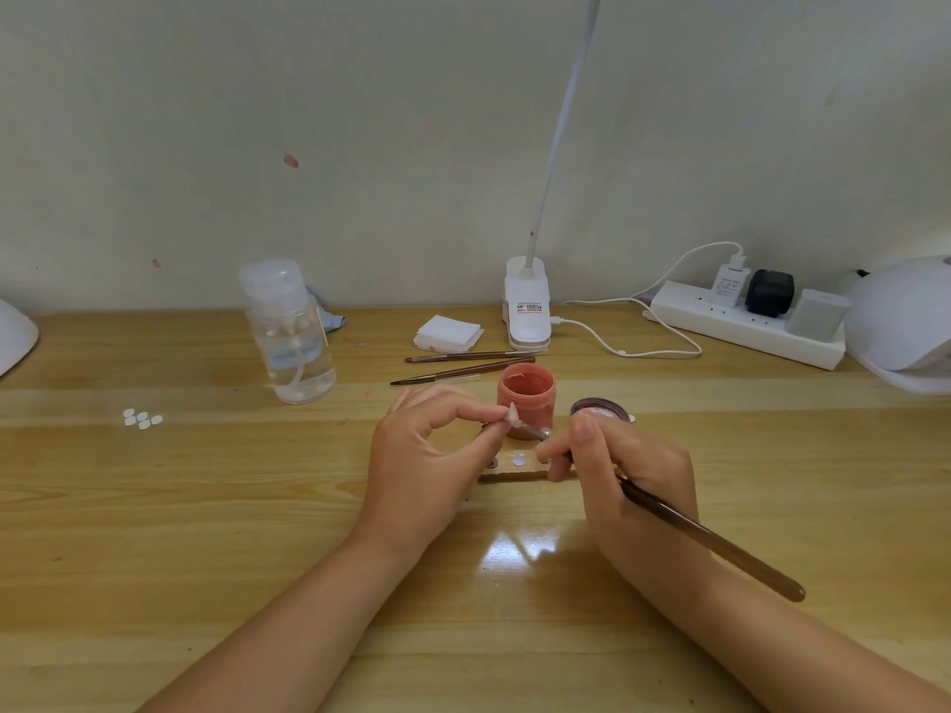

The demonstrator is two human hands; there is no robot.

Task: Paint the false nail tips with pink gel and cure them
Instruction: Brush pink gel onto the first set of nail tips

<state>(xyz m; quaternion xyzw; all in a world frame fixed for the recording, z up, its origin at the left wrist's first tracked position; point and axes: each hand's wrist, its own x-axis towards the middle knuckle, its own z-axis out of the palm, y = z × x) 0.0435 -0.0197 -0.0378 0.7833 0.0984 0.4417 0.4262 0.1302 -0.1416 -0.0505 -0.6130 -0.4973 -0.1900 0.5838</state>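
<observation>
Head view looks down on your wooden table (206,506), its glossy top catching a bright patch of reflected light between your forearms, with a pale, scuffed wall (360,120) behind it carrying a few small reddish marks.

Your left hand (432,455) pinches a false nail tip (513,413) on a small stick between thumb and forefinger, holding it up just in front of the pink gel jar (526,398). Your right hand (622,476) grips a brown-handled brush (710,542) like a pen, its tip touching or just beside the nail tip; the exact contact is too small to tell. Below your fingers lies a wooden holder strip (520,468) with a pale round pad on it. Just right of the jar sits its dark lid (599,408), partly hidden by your right thumb.

Behind the jar lie two spare brushes (463,365) side by side, then a stack of white wipes (447,333) and the white clip base of a desk lamp (526,311), whose neck rises out of view. A clear pump bottle (288,331) stands to the left, and a little cluster of white nail tips (141,419) lies well apart on the far left. Along the wall at right, a power strip (746,326) holds several plugs, touching or just beside the white curing lamp (900,326) at the edge.
</observation>
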